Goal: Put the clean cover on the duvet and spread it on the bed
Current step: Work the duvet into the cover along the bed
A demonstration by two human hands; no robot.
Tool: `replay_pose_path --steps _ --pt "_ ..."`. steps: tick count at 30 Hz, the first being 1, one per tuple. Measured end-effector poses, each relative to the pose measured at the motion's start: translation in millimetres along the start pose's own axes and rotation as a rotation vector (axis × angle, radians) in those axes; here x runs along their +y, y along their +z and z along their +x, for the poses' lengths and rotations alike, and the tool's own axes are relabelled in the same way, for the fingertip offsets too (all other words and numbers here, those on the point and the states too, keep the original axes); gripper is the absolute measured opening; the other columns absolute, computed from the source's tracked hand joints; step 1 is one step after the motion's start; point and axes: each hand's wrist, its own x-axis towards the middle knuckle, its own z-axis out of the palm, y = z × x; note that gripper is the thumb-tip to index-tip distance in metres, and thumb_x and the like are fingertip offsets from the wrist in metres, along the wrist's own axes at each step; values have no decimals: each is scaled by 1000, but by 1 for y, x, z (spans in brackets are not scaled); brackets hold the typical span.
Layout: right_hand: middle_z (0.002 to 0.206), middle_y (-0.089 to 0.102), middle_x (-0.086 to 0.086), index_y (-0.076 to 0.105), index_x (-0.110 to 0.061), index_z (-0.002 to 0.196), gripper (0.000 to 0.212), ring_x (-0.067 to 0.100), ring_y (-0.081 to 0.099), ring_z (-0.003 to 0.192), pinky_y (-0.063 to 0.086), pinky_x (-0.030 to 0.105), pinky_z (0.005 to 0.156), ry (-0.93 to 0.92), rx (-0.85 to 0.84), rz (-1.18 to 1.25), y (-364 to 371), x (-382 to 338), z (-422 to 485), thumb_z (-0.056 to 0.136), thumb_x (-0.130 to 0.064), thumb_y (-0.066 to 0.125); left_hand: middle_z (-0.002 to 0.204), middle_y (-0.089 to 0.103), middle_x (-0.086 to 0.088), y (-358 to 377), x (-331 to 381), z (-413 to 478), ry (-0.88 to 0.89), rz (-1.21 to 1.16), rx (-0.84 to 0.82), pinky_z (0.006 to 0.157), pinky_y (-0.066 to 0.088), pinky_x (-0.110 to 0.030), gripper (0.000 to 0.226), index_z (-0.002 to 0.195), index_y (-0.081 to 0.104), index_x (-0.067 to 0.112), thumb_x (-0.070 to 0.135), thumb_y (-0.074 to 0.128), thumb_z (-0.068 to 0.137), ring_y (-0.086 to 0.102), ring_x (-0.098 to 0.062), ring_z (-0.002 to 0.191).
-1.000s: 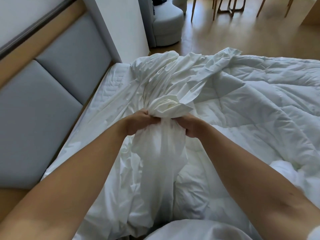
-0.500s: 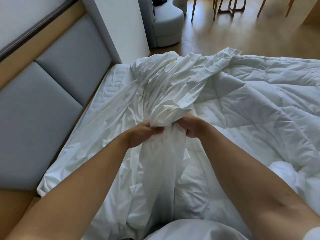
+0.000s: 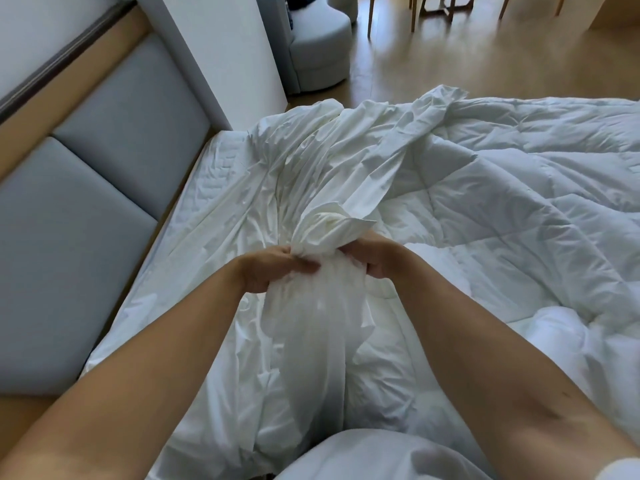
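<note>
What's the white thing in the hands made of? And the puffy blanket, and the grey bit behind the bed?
The cover looks like thin matte cloth, maybe cotton: it bunches into sharp creases. The duvet looks like fabric with stuffing inside: puffy, with stitched squares. The grey headboard looks padded, smooth fabric or faux leather; I cannot tell which.

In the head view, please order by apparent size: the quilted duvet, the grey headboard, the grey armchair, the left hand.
1. quilted duvet
2. grey headboard
3. grey armchair and left hand, which grips the duvet cover: about alike, not ranked; the armchair is far away and cut off.
</note>
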Motion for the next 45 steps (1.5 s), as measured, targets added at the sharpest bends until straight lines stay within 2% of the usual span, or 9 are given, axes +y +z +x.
replay_pose_path --steps 6,10,15,20,26,30,33,40,45 --pt "121 72 10 66 -14 126 48 27 68 113 56 44 96 122 -263 -21 -16 2 -9 83 -29 81 109 74 -17 8 14 15 178 -252 242 78 61 -41 19 93 82 14 30 72 89 74 -29 95" --pt "123 69 16 64 -7 125 32 34 66 114 51 54 101 54 -72 70 -10 -5 -1 95 -16 67 117 73 -14 10 13 15 124 -199 198 89 59 -44 30 102 80 19 44 73 86 71 -30 106" --pt "112 73 15 68 -12 117 30 32 72 102 57 50 91 75 67 54 0 -13 6 92 -26 59 135 62 -22 16 5 14 30 -229 -52 102 51 -53 56 135 62 8 22 79 84 60 -40 125" --pt "113 75 3 67 -22 122 62 18 72 103 56 38 90 176 -76 -6 -8 -9 0 73 -58 79 124 70 -17 13 22 15 119 -430 62 85 59 -41 44 115 76 10 30 85 76 69 -30 113" --pt "117 74 5 64 -14 127 52 25 70 110 52 46 101 220 -101 95 -11 -8 3 83 -37 80 126 68 -19 16 10 24 59 -372 208 90 58 -45 52 127 68 6 38 75 87 69 -32 112" --pt "110 74 8 65 -10 123 39 25 70 104 54 37 94 238 67 68 -3 -18 12 89 -28 67 134 64 -19 12 -9 11 -20 -250 -12 107 48 -53 60 134 64 9 30 83 81 61 -36 124" --pt "95 69 6 66 -12 112 30 21 67 83 51 27 67 216 116 75 8 -20 17 86 -27 64 134 63 -20 14 -5 12 63 -329 9 105 49 -53 49 133 62 4 19 74 89 62 -36 122" --pt "117 74 8 63 -16 127 59 27 71 107 57 45 90 280 -284 -34 -2 -23 6 78 -42 83 138 59 -25 1 23 8 13 -328 207 110 44 -58 45 137 58 -1 26 58 102 57 -41 128" --pt "122 71 8 61 -14 131 49 28 68 113 51 51 102 304 -238 -58 -8 -24 9 88 -30 76 126 67 -23 -9 22 0 -48 -36 235 100 54 -50 33 127 63 -2 14 62 99 67 -36 115"
